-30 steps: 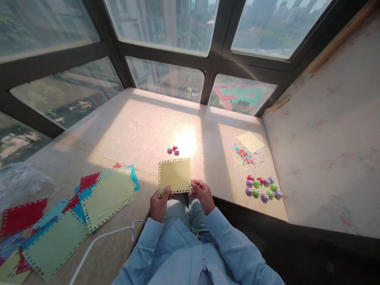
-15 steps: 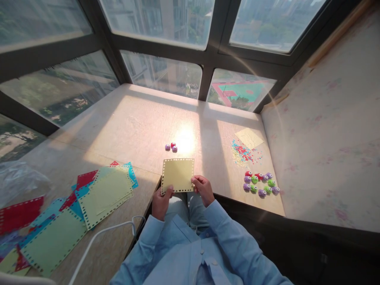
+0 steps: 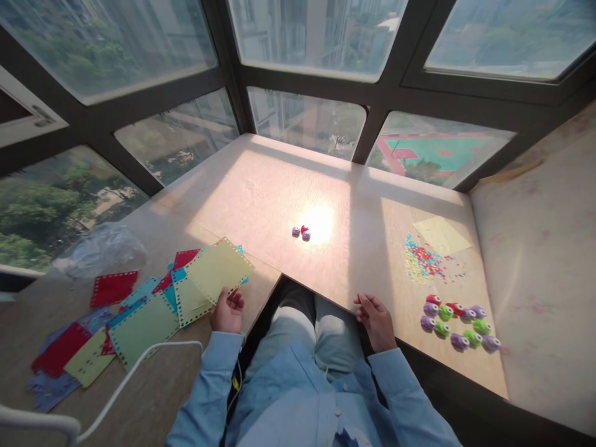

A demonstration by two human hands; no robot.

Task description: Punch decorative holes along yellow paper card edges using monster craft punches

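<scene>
The yellow card (image 3: pixel 218 268) has left the lap and now hangs over the pile (image 3: pixel 144 304) at left, pinched only by the left hand (image 3: pixel 227 310); the right hand (image 3: pixel 376 316) has let go, loosely open and empty at the desk (image 3: pixel 298 186) edge; this card looks finished with.
</scene>
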